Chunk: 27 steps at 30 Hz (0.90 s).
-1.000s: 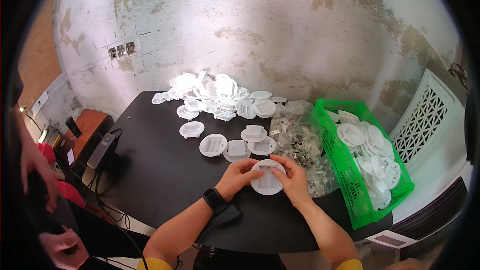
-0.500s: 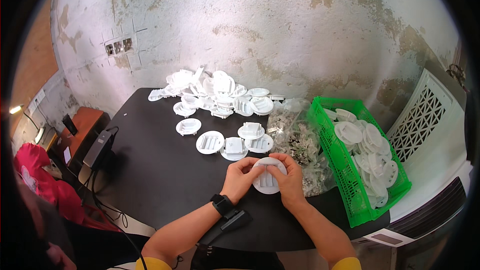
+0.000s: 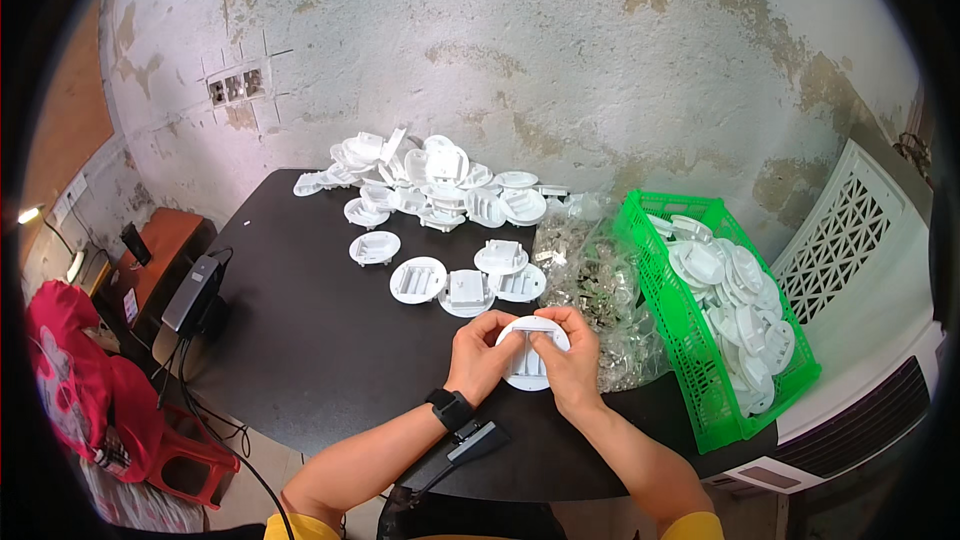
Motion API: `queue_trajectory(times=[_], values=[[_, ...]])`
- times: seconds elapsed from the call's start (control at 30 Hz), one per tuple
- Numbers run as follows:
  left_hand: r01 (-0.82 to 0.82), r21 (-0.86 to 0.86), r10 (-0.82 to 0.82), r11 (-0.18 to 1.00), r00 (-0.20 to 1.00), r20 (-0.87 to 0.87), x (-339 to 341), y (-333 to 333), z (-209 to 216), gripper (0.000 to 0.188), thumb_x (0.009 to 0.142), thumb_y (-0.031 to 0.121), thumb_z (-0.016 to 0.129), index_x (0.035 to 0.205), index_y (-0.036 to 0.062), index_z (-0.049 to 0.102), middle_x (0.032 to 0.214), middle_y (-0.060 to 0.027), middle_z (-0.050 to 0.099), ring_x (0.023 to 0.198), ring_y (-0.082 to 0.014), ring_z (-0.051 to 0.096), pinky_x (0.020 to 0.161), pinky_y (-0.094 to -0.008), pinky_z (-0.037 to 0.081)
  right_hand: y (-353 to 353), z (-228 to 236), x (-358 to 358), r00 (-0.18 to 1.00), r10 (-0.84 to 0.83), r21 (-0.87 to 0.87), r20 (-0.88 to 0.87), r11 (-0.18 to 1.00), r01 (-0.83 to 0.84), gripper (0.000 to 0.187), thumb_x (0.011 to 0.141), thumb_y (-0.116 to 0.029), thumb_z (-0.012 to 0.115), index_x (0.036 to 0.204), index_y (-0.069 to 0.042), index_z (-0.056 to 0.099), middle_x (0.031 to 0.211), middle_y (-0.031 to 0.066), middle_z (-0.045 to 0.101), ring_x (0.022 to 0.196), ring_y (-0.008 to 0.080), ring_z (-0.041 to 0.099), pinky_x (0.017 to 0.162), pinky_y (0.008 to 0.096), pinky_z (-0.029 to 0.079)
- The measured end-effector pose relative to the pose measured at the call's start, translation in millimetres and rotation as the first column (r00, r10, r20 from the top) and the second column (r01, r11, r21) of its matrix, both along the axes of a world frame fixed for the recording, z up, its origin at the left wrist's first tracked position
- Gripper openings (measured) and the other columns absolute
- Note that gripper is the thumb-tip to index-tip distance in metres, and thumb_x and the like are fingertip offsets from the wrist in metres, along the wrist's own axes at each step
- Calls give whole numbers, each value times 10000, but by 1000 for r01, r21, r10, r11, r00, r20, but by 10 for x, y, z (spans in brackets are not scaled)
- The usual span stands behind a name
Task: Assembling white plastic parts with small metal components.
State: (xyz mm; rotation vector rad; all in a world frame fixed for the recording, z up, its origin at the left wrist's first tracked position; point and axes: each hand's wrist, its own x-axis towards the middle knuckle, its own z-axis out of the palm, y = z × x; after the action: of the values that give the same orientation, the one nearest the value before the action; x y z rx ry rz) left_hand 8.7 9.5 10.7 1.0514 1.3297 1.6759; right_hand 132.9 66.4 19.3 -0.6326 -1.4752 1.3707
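Observation:
Above the near edge of the black table, both my hands grip a round white plastic battery case with long slots facing up. My left hand is closed on its left side, the thumb pressing inside the slots. From the other side, my right hand pinches the rim, with its thumb also in the slotted recess. Just beyond my hands lie several similar white cases, among them a slotted one and one turned box side up. Clear plastic bags of small metal parts lie beyond my right hand.
A pile of white cases is heaped at the table's far side by the wall. At the right, a green basket holds more white round pieces, beside a white appliance. A black device with cables sits at the left edge.
The case and both hands have shifted slightly left, with the grip kept. The view has also moved a little, showing more of the red stool at the left.

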Motion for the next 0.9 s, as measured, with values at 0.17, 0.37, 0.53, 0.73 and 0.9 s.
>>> queue_trajectory(times=[0.17, 0.37, 0.53, 0.73, 0.9], values=[[30, -22, -28, 999, 998, 48, -9, -17, 19, 150, 860, 99, 629, 970, -1, 657, 854, 3, 648, 755, -44, 566, 665, -198, 450, 32, 15, -8, 999, 4, -41, 36, 999, -3, 208, 803, 36, 605, 1009, 8, 587, 945, 48, 626, 858, 91, 588, 764, 237, 482], [24, -31, -22, 999, 997, 75, -5, -2, -1, 156, 859, 99, 631, 976, -1, 653, 856, 0, 647, 760, -45, 565, 670, -199, 448, 35, -11, -11, 997, -27, 69, 76, 997, 22, 208, 809, 34, 589, 1015, 17, 573, 939, 56, 620, 858, 108, 590, 774, 258, 486], [-40, 0, 40, 999, 999, 11, 17, -2, -18, 159, 858, 94, 634, 978, -8, 648, 862, -6, 647, 770, -52, 569, 684, -204, 453, 16, -5, -22, 993, -50, 118, 107, 992, 38, 213, 809, 30, 596, 1019, 11, 563, 936, 62, 610, 863, 115, 585, 779, 261, 482], [-33, -2, 33, 999, 999, -36, -2, 19, -52, 145, 851, 91, 642, 960, -4, 630, 850, 0, 634, 763, -51, 563, 685, -204, 452, 29, -13, 0, 990, -60, 143, 125, 989, 42, 206, 810, 22, 608, 1011, 11, 563, 927, 70, 613, 857, 121, 589, 770, 265, 482], [-64, 51, 64, 997, 998, 2, -61, 36, -64, 119, 824, 80, 653, 898, 20, 581, 787, 26, 576, 718, -35, 520, 651, -192, 429, 80, -26, 32, 989, -28, 208, 142, 978, -3, 192, 821, -3, 621, 1004, 16, 565, 917, 86, 638, 854, 126, 609, 763, 267, 486]])
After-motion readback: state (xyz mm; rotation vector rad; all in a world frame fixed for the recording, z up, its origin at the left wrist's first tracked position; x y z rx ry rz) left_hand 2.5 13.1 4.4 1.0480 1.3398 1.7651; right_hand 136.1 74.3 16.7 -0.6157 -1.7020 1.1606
